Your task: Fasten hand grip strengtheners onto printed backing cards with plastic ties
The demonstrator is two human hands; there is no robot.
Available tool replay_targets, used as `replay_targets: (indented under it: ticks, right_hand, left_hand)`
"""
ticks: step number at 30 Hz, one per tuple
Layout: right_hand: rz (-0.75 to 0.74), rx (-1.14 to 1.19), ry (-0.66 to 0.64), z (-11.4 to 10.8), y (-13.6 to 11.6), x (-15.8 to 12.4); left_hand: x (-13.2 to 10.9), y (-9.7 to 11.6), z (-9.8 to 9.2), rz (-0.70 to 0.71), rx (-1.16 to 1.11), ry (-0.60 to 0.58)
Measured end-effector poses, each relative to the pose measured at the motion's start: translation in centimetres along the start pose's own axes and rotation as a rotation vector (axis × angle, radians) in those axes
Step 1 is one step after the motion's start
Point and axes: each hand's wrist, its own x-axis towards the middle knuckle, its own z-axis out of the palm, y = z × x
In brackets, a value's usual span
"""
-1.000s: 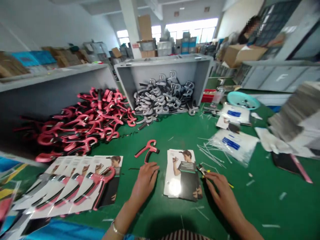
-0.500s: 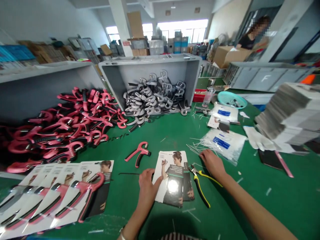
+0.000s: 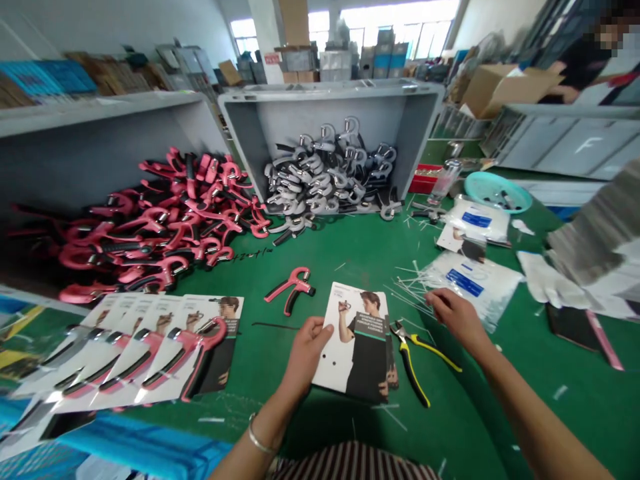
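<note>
My left hand [image 3: 306, 353] pinches the left edge of a printed backing card [image 3: 350, 347], thumb on top. The card has small punched holes and overlaps another card beneath it. My right hand [image 3: 457, 323] is over the ends of loose white cable ties [image 3: 410, 293], its thumb and fingers pressed together; what is between the fingertips is too small to make out. Yellow-and-black cutting pliers [image 3: 413, 363] lie between the cards and my right forearm. A pink-and-black hand grip strengthener [image 3: 291, 289] rests just beyond the cards.
Pink hand grips [image 3: 170, 220] fill a grey crate at left; grey ones [image 3: 325, 173] spill from another crate. Overlapping cards with grips [image 3: 190, 353] lie at front left. Bags of ties [image 3: 475, 283], a turquoise plate [image 3: 523, 193] and a paper stack [image 3: 600, 220] are at right. A person stands behind.
My left hand now grips the top card, which is shifted and tilted up off the one below. My right hand has drawn slightly back from the ties. The view has shifted.
</note>
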Motion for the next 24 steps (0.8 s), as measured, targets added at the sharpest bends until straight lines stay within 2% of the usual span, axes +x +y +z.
replay_targets:
  ticks: [4,6,9,11,16,24]
  right_hand:
    - [0.058,0.451,-0.012,0.3,-4.1,-0.9]
    - [0.053,0.659,-0.069,1.2,-6.7,-1.8]
    - [-0.011,0.754,-0.161,3.6,-9.8,-3.6]
    - [-0.069,0.725,-0.158,5.5,-10.9,-4.7]
    - [-0.160,0.605,-0.147,8.6,-10.7,-5.8]
    - [-0.142,0.638,-0.165,9.6,-9.8,-6.3]
  left_hand:
    - [-0.1,0.1,0.7,0.019,-0.064,-0.022]
    - [-0.2,0.3,0.9,0.022,-0.075,-0.052]
    - [-0.3,0.5,0.8,0.003,-0.069,-0.054]
    - [-0.2,0.5,0.4,-0.009,-0.053,-0.039]
    - [0.1,0.0,-0.8,-0.028,-0.001,-0.028]
    - [0.7,0.3,-1.1,-0.041,0.044,-0.026]
